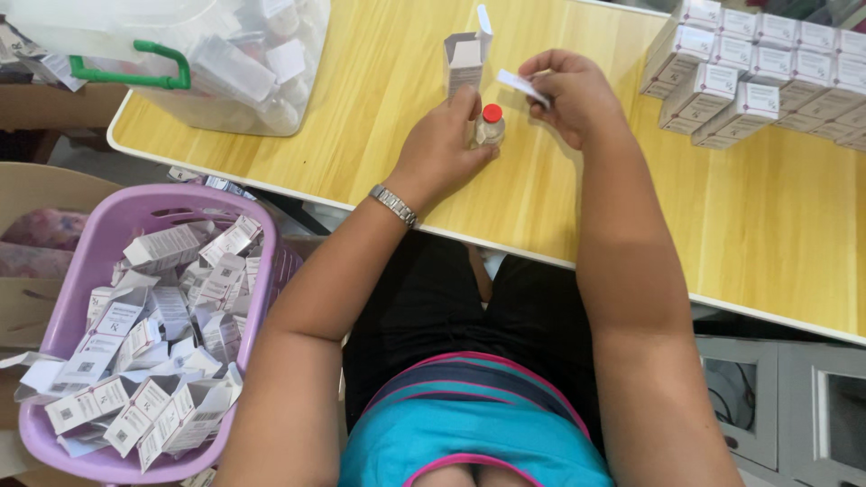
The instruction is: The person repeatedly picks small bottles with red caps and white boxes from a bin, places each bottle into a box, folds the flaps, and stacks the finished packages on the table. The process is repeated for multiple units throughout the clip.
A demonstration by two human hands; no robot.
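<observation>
The work in hand looks like the packing of one small bottle into its carton, and it sits at the stage just before anything goes inside. The left hand point(442, 144) is curled around a small bottle with a red cap point(491, 124), which stands upright on the wooden bench point(361, 99); the same hand's fingers reach up to the foot of an open white carton point(465, 61), whose top flap stands raised. Whether those fingers truly clamp the carton or only lean against it I cannot tell. The right hand point(575, 95) is drawn together, thumb and fingers pinching a folded white paper slip point(521, 86) just beside the carton's mouth and above the bottle.

Judging from this, the next move calls for bringing slip and bottle to the open end of the carton, with the left hand keeping the carton steady and its mouth clear, and the flap kept out of the way.

At the right end of the bench, closed cartons of the same kind stand in stacked rows point(767, 72). A clear plastic tub with a green handle point(207, 63) sits at the bench's left corner, holding what look like more bottles. Below the bench edge, at the person's left, a lilac basket point(68, 298) is heaped with flat, empty cartons.
</observation>
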